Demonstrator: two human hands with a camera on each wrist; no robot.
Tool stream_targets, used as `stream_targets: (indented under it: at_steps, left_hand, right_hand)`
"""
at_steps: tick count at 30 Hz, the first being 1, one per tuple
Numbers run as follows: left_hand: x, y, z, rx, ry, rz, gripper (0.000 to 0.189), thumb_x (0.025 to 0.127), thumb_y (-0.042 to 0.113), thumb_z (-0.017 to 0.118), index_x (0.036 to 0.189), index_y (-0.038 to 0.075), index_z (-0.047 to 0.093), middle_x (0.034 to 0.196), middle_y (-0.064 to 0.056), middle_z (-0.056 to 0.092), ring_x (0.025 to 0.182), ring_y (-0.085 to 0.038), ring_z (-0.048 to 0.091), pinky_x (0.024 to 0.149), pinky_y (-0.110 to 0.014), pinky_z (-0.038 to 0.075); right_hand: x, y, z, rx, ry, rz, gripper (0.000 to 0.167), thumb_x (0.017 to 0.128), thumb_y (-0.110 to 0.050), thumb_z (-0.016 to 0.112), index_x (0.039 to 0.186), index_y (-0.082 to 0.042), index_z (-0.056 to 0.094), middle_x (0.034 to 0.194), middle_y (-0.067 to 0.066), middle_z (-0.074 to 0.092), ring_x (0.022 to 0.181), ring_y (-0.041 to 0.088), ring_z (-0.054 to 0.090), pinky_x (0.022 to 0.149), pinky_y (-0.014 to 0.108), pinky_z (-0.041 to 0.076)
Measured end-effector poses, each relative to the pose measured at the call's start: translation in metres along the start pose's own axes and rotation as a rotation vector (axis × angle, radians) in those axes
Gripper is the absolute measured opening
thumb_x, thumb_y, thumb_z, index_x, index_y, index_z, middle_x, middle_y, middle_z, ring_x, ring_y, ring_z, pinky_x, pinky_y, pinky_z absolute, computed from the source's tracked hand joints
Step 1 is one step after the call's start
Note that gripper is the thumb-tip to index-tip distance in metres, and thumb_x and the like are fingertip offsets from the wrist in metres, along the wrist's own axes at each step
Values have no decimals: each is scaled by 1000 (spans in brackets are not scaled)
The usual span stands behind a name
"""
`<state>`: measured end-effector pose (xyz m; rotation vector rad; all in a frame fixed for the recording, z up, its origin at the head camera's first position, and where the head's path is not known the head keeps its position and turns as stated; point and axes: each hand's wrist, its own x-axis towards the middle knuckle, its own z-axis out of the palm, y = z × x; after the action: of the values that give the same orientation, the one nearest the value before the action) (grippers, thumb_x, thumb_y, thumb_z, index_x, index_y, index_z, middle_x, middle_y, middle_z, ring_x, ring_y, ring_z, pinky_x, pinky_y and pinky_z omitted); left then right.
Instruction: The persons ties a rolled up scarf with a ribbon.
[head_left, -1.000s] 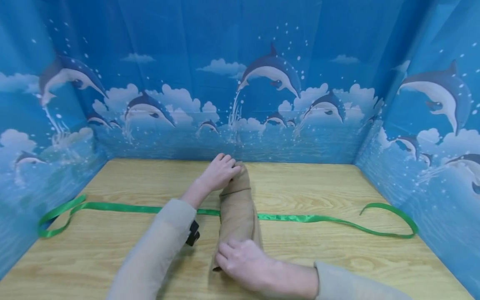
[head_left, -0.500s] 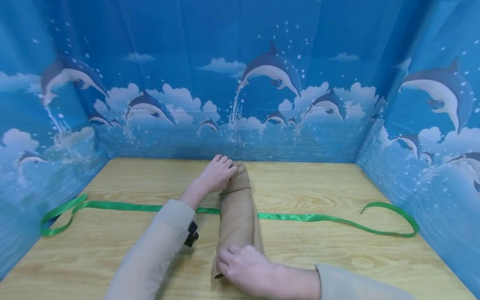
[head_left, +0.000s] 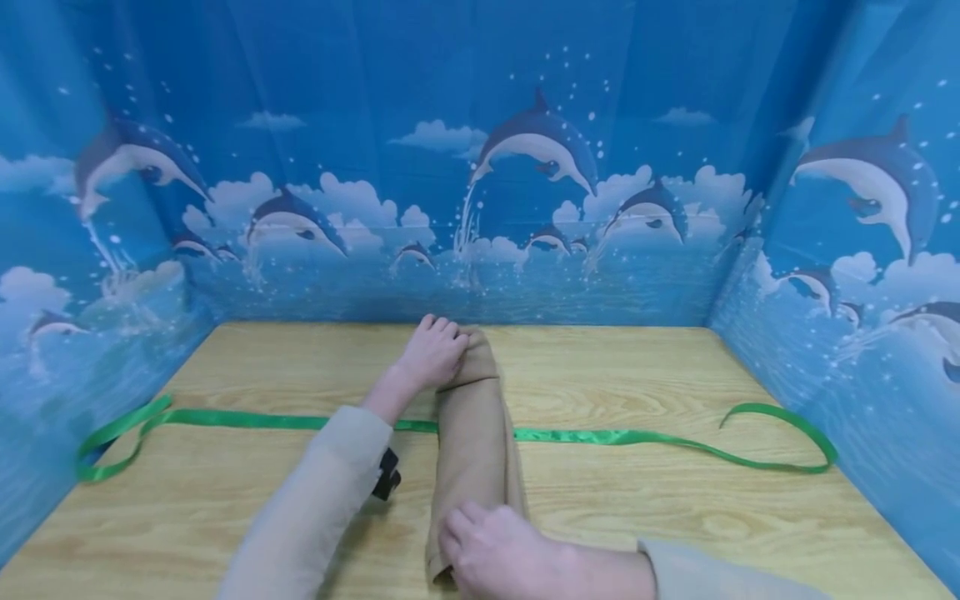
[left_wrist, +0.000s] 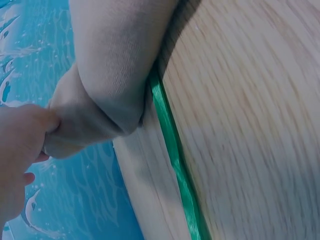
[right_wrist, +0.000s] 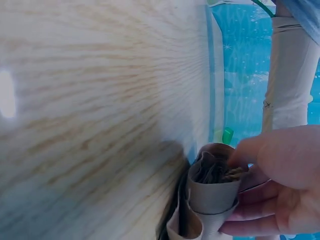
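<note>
A brown cloth roll (head_left: 472,442) lies lengthwise on the table, across a green ribbon (head_left: 573,436). My left hand (head_left: 435,352) pinches its far end; the left wrist view shows thumb and fingers on that tip of the cloth (left_wrist: 75,122). At the near end my right hand (head_left: 495,546) grips the roll, with the thumb at the opening and the fingers along the outside. The right wrist view shows that open end (right_wrist: 212,192), with dark, crumpled material and a bit of twisted cord inside. A loose flap hangs beside it.
Both ribbon ends curl, one at the table's left edge and one at its right. A wood-grain table (head_left: 637,517) is enclosed by blue dolphin-print curtains (head_left: 360,275). A black device (head_left: 386,475) sits under the left wrist.
My right hand has moved a little toward the table's near side, and the roll's near end has come with it. The left hand stays at the far end.
</note>
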<state>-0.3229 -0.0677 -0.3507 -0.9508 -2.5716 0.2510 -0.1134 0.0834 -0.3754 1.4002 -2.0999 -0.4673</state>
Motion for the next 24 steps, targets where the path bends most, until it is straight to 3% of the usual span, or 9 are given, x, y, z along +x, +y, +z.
stream_targets:
  at_steps: [6,14,18,22,24]
  left_hand:
    - [4,4,1,29,-29,-37,16,89,12,57,101,12,67,98,-9,62,93,-27,55,87,-44,39]
    - [7,9,2,77,61,-38,15,86,5,56,88,8,71,94,-10,58,86,-26,50,73,-39,42]
    - [10,12,5,22,59,-73,18,81,-1,54,73,8,68,78,-7,63,70,-23,57,64,-36,44]
    - [11,14,13,-63,74,-100,23,71,-9,49,60,9,59,59,-4,57,54,-20,54,54,-34,47]
    - [11,15,17,-94,89,-105,22,69,-9,48,60,8,58,57,-5,56,53,-20,53,50,-34,47]
  right_hand:
    - [0,2,-1,17,-10,-8,19,69,-19,63,87,-17,65,82,-6,53,70,6,48,37,15,31]
    - [1,6,0,76,-55,-15,25,64,-14,64,88,-19,66,84,-6,55,71,6,49,40,14,35]
    - [1,7,0,94,-66,-19,26,64,-13,64,89,-19,66,85,-6,55,73,6,49,42,13,35]
    - [2,8,-1,118,-89,-32,27,67,-13,66,93,-18,67,86,-6,55,73,6,48,44,12,34]
    - [2,8,0,116,-82,-37,26,68,-14,66,94,-18,67,85,-6,55,72,6,48,43,12,33]
